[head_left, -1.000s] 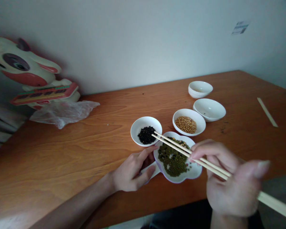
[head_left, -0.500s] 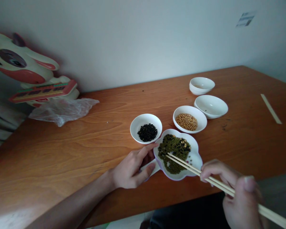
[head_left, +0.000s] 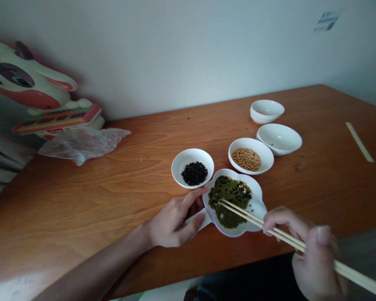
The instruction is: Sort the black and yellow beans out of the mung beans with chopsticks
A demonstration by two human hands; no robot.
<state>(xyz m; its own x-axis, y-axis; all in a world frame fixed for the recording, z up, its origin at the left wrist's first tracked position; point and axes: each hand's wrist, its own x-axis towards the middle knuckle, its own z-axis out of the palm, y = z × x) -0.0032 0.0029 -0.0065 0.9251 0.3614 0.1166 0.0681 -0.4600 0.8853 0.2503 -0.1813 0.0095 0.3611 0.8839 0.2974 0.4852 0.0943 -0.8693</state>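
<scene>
My left hand [head_left: 171, 223] grips the tab of a white flower-shaped dish [head_left: 257, 207], its fingers reaching along the rim. The dish holds a heap of green mung beans [head_left: 228, 200] mixed with dark and yellow beans. My right hand [head_left: 313, 246] holds a pair of wooden chopsticks [head_left: 257, 221], their tips over the heap. Just beyond the dish, a white bowl [head_left: 188, 156] contains black beans [head_left: 194, 173]. Another white bowl [head_left: 250, 144] contains yellow soybeans [head_left: 246, 159].
Two more white bowls [head_left: 278, 139] [head_left: 267, 110] stand farther back on the wooden table [head_left: 81, 200]. A thin wooden strip [head_left: 359, 142] lies at the right. A cartoon animal figure [head_left: 28, 83] and a plastic bag [head_left: 81, 146] sit at the back left.
My right hand has dropped lower and nearer me, bringing the chopstick tips down from the heap's far side to its near part. The left hand stays on the dish.
</scene>
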